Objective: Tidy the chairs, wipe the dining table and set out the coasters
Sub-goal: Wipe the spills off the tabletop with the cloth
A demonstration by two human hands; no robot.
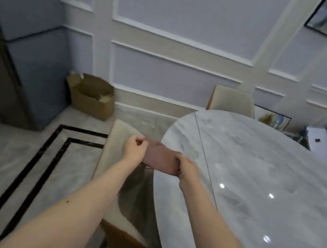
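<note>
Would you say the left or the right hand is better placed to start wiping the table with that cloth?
Probably the right hand: it pinches the pinkish cloth above the marble table edge, while the left hand holds it over the chair.

glossy grey marble dining table [265,177] stands on marble floor [10,156] bearing a cardboard box [93,96].

Home dining room, marble table [265,177], chairs [231,100]

2 chairs [122,180] [231,100], 1 table [265,177], 1 cloth [160,159], 1 cardboard box [91,98].
</note>
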